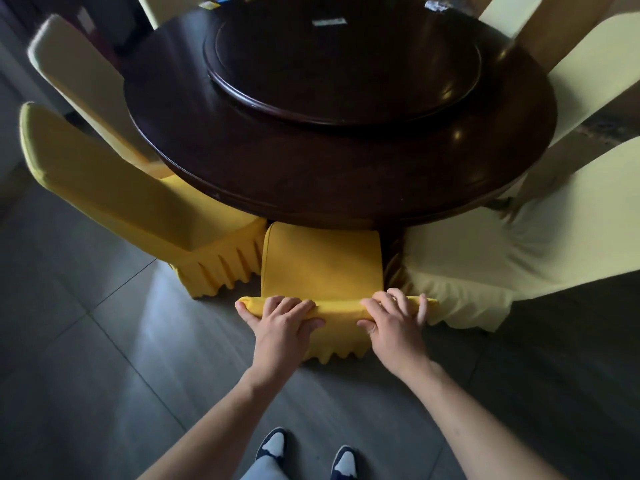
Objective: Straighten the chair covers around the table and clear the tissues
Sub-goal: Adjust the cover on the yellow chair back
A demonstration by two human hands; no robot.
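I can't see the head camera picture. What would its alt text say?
Two bare hands, left hand and right hand, grip the top of a yellow chair cover pushed under a dark round table. More covered chairs ring the table; small packets lie at its far edge.

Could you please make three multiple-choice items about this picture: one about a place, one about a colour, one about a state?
1. Where do both hands rest?
A. on the table top
B. on the top edge of the nearest chair back
C. on the floor

2. What colour is the cover of that chair?
A. deep yellow
B. red
C. blue

3. How is that chair placed?
A. lying on its side
B. stacked on another chair
C. upright, pushed under the table

Answers:
1 B: the left hand and right hand grip the chair back.
2 A: its cover is deep yellow.
3 C: it stands with its seat under the table.
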